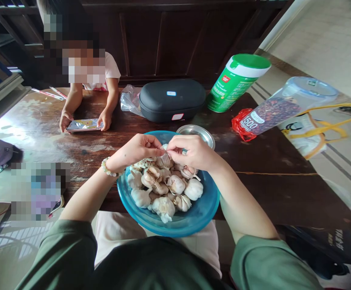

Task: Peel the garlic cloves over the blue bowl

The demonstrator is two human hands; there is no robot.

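Green sleeves (63, 253) flank a wide blue bowl (175, 225) heaped with garlic bulbs (163, 189) on a dark wooden table (268, 189). Above them, the left hand (137, 150) and right hand (192, 152) curl nearly closed, pinching a garlic clove (165, 148) between them. Beyond sit a steel dish (204, 135), a black case (172, 100), a green canister (235, 82), and another person's hands (65, 121) holding a phone (84, 125).

A small piece of garlic (164, 147) is pinched between the left hand (136, 150), its wrist ringed by a beaded bracelet (110, 167), and the right hand (192, 152). Below, garlic bulbs (175, 184) are heaped in a blue bowl (193, 213) on a dark wooden table (268, 189). A steel dish (204, 135) is tucked behind the bowl's rim. At upper left, a phone (84, 125) is touched by both hands of another person (113, 66).
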